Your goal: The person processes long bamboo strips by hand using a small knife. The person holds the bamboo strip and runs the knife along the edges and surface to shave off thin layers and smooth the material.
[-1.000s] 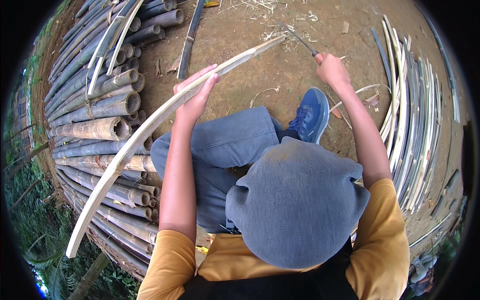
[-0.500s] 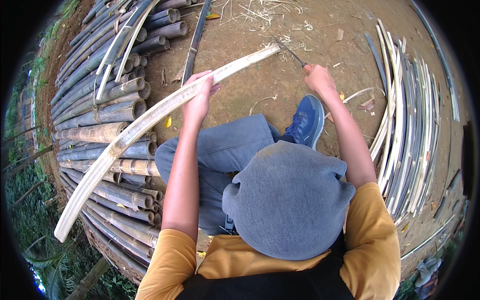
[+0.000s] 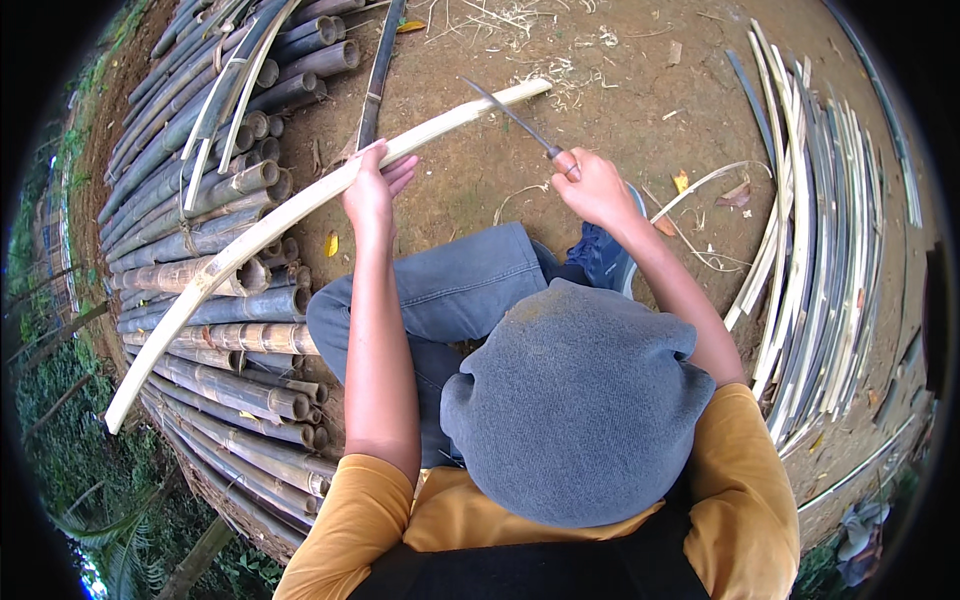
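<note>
A long, pale split bamboo strip (image 3: pixel 270 230) slants across the view from lower left to upper right. My left hand (image 3: pixel 371 195) supports it near its middle, thumb along the top and fingers reaching beneath. My right hand (image 3: pixel 602 190) is closed around the brown handle of a knife (image 3: pixel 516 120). The narrow dark blade points up and left, and it crosses the strip close to its far end. Whether the edge touches the wood I cannot tell.
Stacked bamboo poles (image 3: pixel 230 238) fill the left side. A pile of split strips (image 3: pixel 815 260) lies on the right. Pale shavings (image 3: pixel 570 85) litter the dirt ground beyond the strip. My bent leg (image 3: pixel 450 285) and blue shoe (image 3: pixel 602 255) are below the hands.
The knife and right hand have moved left and slightly nearer, so the blade now crosses the strip. My left hand has shifted left, and the strip has turned, its near end rising.
</note>
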Demonstrator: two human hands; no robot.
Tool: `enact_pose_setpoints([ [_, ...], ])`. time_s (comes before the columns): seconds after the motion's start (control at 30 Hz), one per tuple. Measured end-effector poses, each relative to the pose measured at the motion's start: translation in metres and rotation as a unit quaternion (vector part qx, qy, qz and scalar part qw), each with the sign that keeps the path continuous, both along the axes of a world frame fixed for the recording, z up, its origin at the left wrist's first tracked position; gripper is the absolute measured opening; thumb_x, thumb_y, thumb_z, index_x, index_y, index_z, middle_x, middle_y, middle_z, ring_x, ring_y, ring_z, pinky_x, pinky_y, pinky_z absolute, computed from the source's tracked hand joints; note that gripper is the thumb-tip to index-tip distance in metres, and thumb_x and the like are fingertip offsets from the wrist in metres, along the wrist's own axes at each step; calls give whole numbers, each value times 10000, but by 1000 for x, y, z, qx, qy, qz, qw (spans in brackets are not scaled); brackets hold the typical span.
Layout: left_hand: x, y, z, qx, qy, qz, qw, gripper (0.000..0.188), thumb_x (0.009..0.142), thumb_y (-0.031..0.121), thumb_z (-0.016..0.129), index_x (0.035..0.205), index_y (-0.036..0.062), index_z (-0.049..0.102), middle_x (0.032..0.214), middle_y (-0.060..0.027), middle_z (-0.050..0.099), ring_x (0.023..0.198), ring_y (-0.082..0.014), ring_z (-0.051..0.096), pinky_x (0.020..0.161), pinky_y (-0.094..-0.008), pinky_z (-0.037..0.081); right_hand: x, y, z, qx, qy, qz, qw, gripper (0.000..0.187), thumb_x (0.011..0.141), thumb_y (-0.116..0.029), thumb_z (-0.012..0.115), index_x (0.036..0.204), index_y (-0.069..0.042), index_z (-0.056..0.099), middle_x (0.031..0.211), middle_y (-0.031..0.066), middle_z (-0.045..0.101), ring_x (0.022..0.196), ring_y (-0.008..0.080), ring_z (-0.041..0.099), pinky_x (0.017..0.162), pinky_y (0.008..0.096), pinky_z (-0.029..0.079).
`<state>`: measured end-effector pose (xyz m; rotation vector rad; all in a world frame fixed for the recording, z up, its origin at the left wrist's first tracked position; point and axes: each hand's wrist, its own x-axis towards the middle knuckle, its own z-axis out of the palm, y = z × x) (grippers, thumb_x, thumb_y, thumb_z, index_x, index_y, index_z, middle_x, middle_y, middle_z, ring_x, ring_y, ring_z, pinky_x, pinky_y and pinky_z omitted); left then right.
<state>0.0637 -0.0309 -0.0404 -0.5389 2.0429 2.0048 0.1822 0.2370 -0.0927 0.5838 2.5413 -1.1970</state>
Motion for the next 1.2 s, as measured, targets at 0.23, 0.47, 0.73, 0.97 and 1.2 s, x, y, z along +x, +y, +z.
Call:
enact_pose_setpoints([
  [0.23, 7, -4, -5, 4, 11, -8, 1000, 352, 981, 194, 538, 1226, -58, 555, 1083, -276, 671, 956, -356, 734, 835, -375, 620, -6, -5, -11, 82, -45, -5, 996, 306, 920, -284, 600, 1016, 5, 628, 976, 274, 703, 984, 454, 676, 872, 531, 532],
  [0.47, 15, 3, -4, 7, 40, -12, 999, 315, 987, 160, 522, 1211, -59, 561, 1067, -247, 673, 903, -335, 742, 805, -372, 622, -4, -19, -11, 85, -42, 14, 995, 281, 986, -271, 556, 1065, -13, 635, 1019, 283, 696, 1013, 449, 671, 859, 539, 529],
  [0.73, 17, -2, -7, 22, 22, 0, 1000, 334, 991, 163, 519, 1230, -68, 560, 1077, -249, 672, 912, -338, 741, 816, -372, 621, -24, -24, 2, 113, -36, 20, 993, 242, 1014, -268, 537, 1059, -51, 637, 973, 243, 708, 955, 428, 693, 811, 553, 538],
  [0.97, 19, -4, -11, 23, 11, -7, 1000, 407, 989, 201, 535, 1288, -75, 547, 1118, -275, 672, 993, -341, 728, 865, -370, 611, -19, -46, -3, 85, 8, 38, 996, 190, 992, -234, 539, 1011, -55, 601, 907, 263, 693, 915, 476, 669, 782, 574, 520],
  [1.2, 13, -18, -22, 37, -5, -5, 999, 427, 992, 220, 542, 1300, -76, 547, 1134, -290, 670, 1026, -346, 719, 873, -369, 607, -14, -62, -5, 7, 15, -44, 999, 220, 972, -248, 581, 1036, -44, 632, 947, 259, 700, 940, 465, 670, 806, 553, 527],
])
